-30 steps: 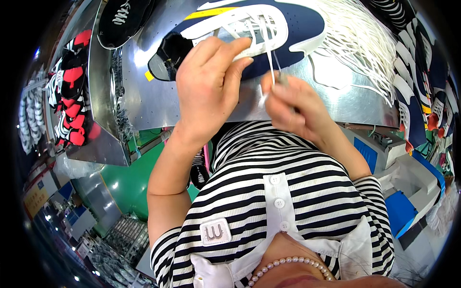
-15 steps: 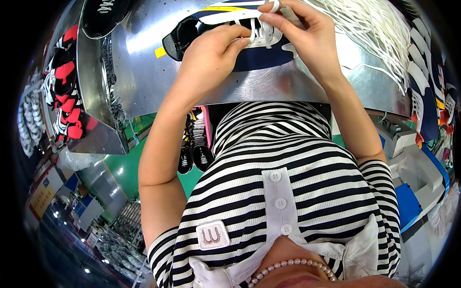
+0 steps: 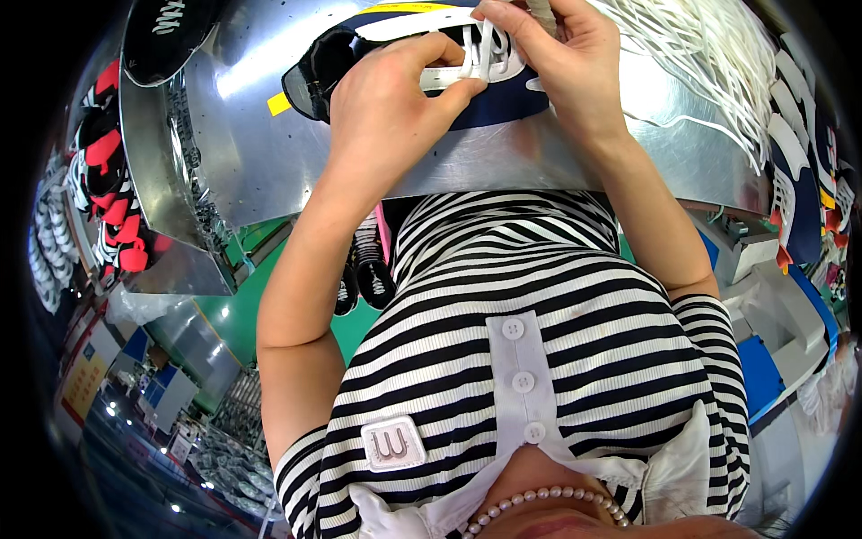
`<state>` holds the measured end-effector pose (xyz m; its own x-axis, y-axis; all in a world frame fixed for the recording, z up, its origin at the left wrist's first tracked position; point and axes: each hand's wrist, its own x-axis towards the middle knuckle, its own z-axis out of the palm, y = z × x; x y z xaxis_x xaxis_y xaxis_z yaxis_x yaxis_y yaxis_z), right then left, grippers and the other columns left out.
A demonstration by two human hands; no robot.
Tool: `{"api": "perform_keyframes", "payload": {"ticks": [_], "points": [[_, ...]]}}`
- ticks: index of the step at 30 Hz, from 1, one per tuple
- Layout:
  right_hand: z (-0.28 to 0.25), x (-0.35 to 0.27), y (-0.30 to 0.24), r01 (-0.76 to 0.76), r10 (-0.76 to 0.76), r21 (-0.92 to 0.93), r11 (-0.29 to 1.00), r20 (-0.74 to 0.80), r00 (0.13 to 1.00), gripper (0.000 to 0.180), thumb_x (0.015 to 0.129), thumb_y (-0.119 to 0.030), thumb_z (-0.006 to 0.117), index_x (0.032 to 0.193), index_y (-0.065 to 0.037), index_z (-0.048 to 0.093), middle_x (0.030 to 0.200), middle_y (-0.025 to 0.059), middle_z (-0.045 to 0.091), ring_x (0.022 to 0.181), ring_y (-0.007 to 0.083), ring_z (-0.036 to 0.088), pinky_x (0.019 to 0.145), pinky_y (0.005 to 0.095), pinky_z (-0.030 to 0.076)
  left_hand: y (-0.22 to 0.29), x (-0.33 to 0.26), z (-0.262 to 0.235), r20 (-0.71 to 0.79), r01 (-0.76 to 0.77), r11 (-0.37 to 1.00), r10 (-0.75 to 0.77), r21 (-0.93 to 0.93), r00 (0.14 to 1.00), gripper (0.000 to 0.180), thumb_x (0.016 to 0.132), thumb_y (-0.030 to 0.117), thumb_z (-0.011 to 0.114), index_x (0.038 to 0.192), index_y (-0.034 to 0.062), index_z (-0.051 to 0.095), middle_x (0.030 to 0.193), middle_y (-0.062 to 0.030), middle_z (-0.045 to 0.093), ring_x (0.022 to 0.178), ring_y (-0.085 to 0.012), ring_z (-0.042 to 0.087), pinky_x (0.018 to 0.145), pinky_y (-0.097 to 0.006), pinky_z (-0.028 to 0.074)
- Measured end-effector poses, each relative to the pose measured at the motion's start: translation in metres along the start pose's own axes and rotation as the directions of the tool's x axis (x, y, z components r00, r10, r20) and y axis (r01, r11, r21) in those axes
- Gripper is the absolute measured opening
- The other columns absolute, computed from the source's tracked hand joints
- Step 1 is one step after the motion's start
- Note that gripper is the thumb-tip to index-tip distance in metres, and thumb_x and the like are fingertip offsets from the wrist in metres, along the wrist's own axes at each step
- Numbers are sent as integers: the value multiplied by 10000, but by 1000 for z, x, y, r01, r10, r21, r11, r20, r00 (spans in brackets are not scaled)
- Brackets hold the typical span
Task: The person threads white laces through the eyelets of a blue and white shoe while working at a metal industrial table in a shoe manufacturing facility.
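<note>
A navy shoe upper [image 3: 505, 106] with a white eyelet panel and black lining lies on its side on the metal table, toe to the right. White shoelace [image 3: 486, 49] runs across its eyelets. My left hand [image 3: 386, 108] is closed on the upper, its fingers in the opening and its thumb on the eyelet edge beside the lace. Over the lace, my right hand [image 3: 575, 76] pinches the white shoelace between thumb and forefinger. A beige wrap or piece [image 3: 542, 13] shows among its fingers; I cannot tell which. The lace's end is hidden.
A heap of white laces [image 3: 709, 63] covers the table's right side. Navy and white uppers [image 3: 790, 153] are stacked beyond it. A black shoe [image 3: 166, 40] lies at the far left, with red, black and white uppers [image 3: 108, 171] beside the metal table [image 3: 269, 171].
My left thumb has slid right along the eyelet edge toward the lace. My right hand has come slightly left with the lace, which now crosses over the panel. The view has shifted a little.
</note>
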<state>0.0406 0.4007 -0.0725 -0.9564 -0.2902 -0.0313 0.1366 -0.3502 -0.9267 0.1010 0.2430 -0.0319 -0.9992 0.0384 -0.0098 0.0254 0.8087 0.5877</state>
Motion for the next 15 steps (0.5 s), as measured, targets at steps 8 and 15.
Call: {"api": "perform_keyframes", "payload": {"ticks": [8,15], "points": [[-15,-22,-17,118,-166,-546,829,-39,985,190,942,-115,636,1105,-22,603,851,-16,651,827,52,580,684,211,469,-4,1,6,-68,-47,996,53,77,996,265,750,264,771,899,63,681,877,-76,714,810,-245,686,736,-337,516],[-21,-65,-32,-6,114,-722,692,101,988,152,934,-152,623,975,-21,557,758,111,675,660,269,664,602,335,496,-2,3,5,-40,-21,995,25,99,999,272,745,272,771,884,56,681,839,-88,709,784,-250,680,710,-349,515]]}}
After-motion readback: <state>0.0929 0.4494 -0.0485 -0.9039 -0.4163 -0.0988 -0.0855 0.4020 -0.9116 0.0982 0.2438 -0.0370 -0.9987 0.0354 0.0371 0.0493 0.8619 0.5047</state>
